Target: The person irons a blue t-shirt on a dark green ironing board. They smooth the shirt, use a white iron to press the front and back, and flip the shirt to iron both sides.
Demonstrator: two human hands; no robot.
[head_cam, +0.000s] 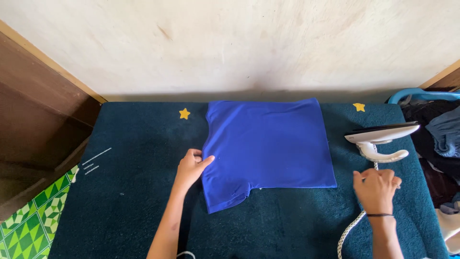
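A folded blue T-shirt (268,144) is lying flat in the middle of a surface (129,201) that is covered with a dark teal blanket with small yellow stars (184,113) on it. One short sleeve of the shirt is sticking out at its lower left corner. The left hand (191,167) is resting at the left edge of the T-shirt, with the thumb and fingertips touching the fabric; the grip is loose and half open, pressing on the cloth rather than clamping it. The right hand (377,188) is lying on the blanket to the right of the shirt, apart from it, just below a white electric iron (381,139) that is standing upright on its heel. This hand is turned with its back to the camera, and the white braided cord (352,228) of the iron is passing under it, so I cannot tell if the fingers are closing on the cord or only resting over it. A thin black band is sitting on the right wrist. At the right edge, beside the surface, a pile of dark clothes (438,139) is lying in a light blue basket (421,94). A pale wall (239,43) is standing behind the surface.
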